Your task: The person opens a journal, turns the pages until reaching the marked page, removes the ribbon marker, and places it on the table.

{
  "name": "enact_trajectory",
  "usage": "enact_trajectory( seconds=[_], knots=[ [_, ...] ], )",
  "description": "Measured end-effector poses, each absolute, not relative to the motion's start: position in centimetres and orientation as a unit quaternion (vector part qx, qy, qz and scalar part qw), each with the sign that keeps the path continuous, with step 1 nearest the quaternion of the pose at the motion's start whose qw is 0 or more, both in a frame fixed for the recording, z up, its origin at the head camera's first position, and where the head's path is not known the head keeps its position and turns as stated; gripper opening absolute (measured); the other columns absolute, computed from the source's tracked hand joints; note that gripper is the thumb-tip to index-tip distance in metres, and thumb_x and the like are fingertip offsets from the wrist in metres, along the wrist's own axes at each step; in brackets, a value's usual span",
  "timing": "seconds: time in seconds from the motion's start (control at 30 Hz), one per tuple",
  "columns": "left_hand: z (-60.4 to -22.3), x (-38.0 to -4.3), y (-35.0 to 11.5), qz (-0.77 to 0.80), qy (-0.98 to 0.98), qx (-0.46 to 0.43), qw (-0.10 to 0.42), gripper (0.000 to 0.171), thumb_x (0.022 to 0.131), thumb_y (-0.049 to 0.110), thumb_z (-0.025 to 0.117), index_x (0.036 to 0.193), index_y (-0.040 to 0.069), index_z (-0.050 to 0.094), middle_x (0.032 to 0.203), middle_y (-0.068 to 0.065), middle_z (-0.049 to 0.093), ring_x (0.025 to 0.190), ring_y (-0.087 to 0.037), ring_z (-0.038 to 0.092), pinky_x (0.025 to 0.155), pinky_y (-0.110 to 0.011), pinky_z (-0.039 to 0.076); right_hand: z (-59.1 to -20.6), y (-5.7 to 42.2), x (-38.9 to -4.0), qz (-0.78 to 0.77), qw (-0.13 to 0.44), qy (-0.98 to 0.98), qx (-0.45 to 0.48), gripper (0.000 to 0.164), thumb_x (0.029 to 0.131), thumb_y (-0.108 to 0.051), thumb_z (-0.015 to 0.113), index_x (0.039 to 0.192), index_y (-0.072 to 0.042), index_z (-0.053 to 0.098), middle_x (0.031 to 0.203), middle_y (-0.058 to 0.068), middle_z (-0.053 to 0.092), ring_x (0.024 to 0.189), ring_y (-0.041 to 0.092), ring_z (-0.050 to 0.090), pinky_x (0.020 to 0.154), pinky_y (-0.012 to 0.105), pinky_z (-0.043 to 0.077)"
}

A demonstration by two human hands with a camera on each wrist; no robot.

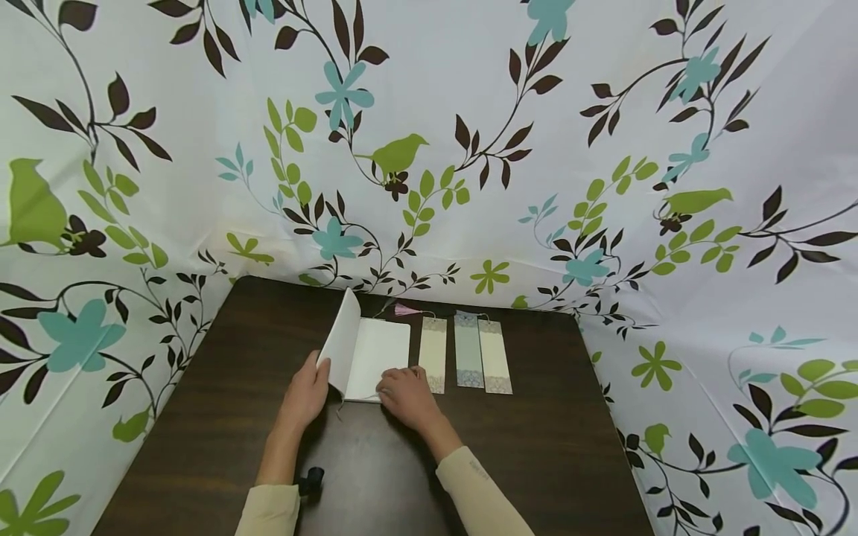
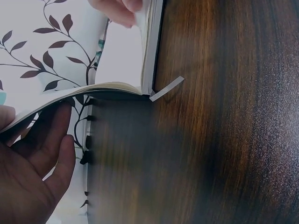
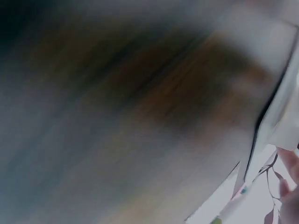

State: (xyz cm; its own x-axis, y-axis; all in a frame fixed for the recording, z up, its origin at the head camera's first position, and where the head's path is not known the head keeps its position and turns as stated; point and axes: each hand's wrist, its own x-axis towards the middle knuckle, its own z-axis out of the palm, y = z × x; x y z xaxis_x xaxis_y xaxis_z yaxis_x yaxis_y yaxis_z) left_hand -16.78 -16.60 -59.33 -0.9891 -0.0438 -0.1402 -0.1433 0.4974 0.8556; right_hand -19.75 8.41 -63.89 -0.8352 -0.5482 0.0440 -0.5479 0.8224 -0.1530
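Observation:
An open notebook [image 1: 380, 350] with blank white pages lies on the dark table. My left hand [image 1: 307, 391] grips its raised left side, which stands steeply up; in the left wrist view, the left hand's fingers [image 2: 53, 130] are behind the dark cover and the thumb is in front. My right hand [image 1: 405, 394] is at the lower right corner of the right page, fingers curled, seeming to pinch the page edge. A thin ribbon marker [image 2: 168, 88] sticks out from the notebook's bottom. The right wrist view is mostly blurred.
Right of the notebook lie a cream bookmark [image 1: 433, 353], a blue-grey bookmark [image 1: 468, 350] and another cream bookmark [image 1: 496, 357]. A pink tassel [image 1: 407, 310] lies behind the notebook. Patterned cloth [image 1: 429, 186] hangs around the table [image 1: 550, 447].

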Motion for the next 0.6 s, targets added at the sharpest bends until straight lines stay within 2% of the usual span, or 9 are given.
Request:
enact_trajectory(
  seconds=[0.2,0.37,0.6],
  knots=[
    [-59.3,-16.7,-16.6,0.502,0.862,-0.049,0.043,0.049,0.119,0.041,0.031,0.149,0.005,0.046,0.141,-0.025,0.063,0.128,-0.041,0.060,0.103,-0.061,0.046,-65.0,8.6,-19.6,-0.013,-0.070,0.946,-0.316,0.009,0.109,-0.034,0.067,0.105,-0.033,0.075,0.120,-0.015,0.075,0.110,0.013,0.072,0.119,0.057,0.038],
    [-59.4,-16.6,-16.5,0.503,0.862,-0.049,0.043,0.050,0.119,0.041,0.030,0.151,0.006,0.046,0.144,-0.025,0.063,0.131,-0.041,0.060,0.105,-0.062,0.046,-65.1,8.5,-19.3,-0.019,-0.089,0.945,-0.315,0.007,0.107,-0.031,0.069,0.101,-0.031,0.073,0.116,-0.015,0.075,0.106,0.013,0.071,0.119,0.060,0.037],
    [-59.4,-16.7,-16.2,0.503,0.862,-0.045,0.034,0.047,0.119,0.040,0.032,0.148,0.006,0.047,0.141,-0.025,0.064,0.130,-0.040,0.061,0.106,-0.060,0.046,-64.5,8.2,-19.0,-0.012,-0.130,0.942,-0.310,0.007,0.106,-0.030,0.069,0.099,-0.030,0.072,0.116,-0.014,0.073,0.105,0.012,0.069,0.116,0.058,0.039]
  ],
)
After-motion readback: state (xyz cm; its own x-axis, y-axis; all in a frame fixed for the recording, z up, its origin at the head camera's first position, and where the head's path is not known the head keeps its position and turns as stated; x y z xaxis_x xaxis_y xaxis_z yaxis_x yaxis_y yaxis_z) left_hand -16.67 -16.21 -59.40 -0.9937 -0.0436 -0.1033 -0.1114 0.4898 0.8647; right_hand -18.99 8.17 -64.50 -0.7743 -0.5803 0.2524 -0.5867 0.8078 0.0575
